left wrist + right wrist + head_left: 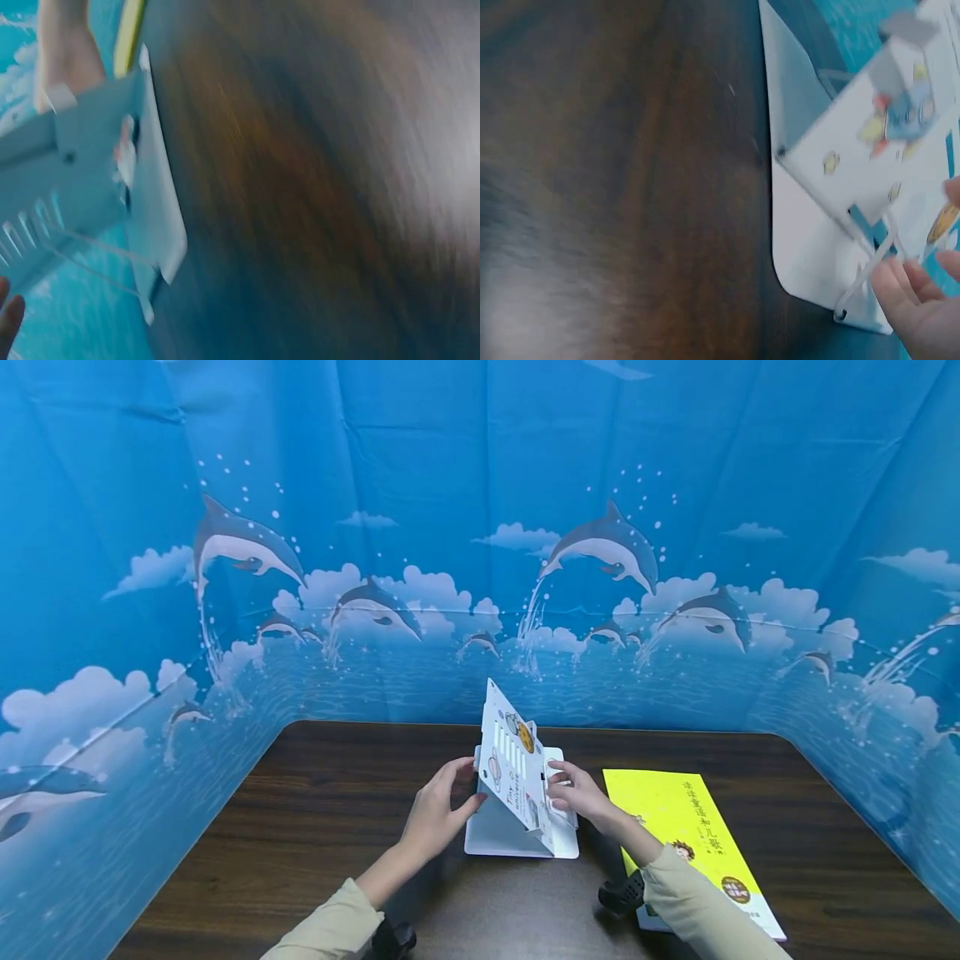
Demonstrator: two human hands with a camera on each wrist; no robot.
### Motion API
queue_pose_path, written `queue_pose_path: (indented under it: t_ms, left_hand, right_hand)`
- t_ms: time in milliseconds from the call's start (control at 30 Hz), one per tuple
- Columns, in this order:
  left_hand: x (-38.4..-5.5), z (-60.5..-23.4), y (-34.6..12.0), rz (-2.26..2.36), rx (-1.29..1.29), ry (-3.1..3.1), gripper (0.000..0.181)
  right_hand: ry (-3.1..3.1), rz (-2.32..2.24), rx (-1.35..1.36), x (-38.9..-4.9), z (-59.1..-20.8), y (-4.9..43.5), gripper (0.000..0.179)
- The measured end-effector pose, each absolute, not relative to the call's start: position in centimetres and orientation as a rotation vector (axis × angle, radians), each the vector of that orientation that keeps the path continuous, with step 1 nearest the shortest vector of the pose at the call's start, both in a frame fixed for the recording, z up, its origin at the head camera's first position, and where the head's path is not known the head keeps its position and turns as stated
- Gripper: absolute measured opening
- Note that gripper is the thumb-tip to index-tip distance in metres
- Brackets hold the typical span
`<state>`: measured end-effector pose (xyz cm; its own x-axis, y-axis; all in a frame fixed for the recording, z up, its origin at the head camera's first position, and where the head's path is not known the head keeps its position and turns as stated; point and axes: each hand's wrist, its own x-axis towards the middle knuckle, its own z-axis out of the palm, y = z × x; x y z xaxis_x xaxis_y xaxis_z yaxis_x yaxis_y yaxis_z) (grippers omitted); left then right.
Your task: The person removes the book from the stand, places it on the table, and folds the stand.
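A white folding book stand, printed with cartoon planets and the words "Tiny Universe", stands on the table with its panel tilted up from its base plate. Beside the panel's left edge is my left hand, thumb and fingers apart. On the other side, my right hand has its fingers spread near the panel's right edge. In the right wrist view, fingertips lie against or very near the thin wire leg that joins panel and base. The left wrist view is blurred and shows only fingertips near the panel.
A yellow book lies right of the stand, partly under my right forearm. The dark wooden table is bordered by a blue curtain with dolphins at the back and sides.
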<state>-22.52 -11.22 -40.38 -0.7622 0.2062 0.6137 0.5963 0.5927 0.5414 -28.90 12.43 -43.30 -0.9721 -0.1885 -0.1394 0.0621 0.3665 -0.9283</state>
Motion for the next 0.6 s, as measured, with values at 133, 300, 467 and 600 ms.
queue_pose_path:
  t_ms: [133,300,467,600]
  left_hand:
    - [-23.5,-41.1,-12.4,-0.924,-0.592,-2.498,0.045]
    - [-24.5,-42.2,-13.3,-0.809,-0.560,-2.706,0.043]
    - [-25.5,-43.2,-13.5,-0.696,-0.604,-2.830,0.038]
    - [-26.1,-43.7,-13.2,-0.652,-0.653,-2.841,0.031]
  right_hand:
    - [2.548,-1.591,-0.196,-27.5,-42.6,12.1,0.054]
    - [2.633,-1.584,-0.303,-25.7,-42.4,11.4,0.052]
    - [2.665,-1.600,-0.445,-24.1,-42.6,10.4,0.054]
    - [2.689,-1.574,-0.534,-23.0,-42.7,9.5,0.059]
